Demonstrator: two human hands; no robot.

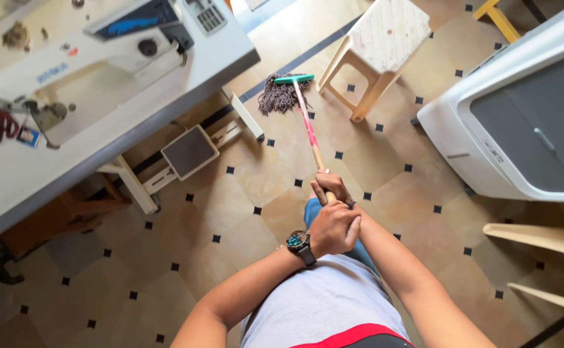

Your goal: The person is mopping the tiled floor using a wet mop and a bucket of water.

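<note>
Overhead view of a tiled floor (243, 193) bounded by a sewing counter (101, 122), a white appliance (507, 122) and a plastic stool (385, 45), largest items first. A mop (308, 122) slants forward so that its stringy head (281, 95) lies flat on the tiles between counter and stool. The left hand (333, 227) is clamped on the handle's end with the right hand (331, 187) closed just ahead, stacked for leverage.

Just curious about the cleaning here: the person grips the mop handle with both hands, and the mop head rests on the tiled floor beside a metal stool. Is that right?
Nearly. The head view shows both hands, the left hand and right hand, on the mop handle, and the mop head on the tiled floor. But the stool beside it looks like pale plastic, not metal.
</note>
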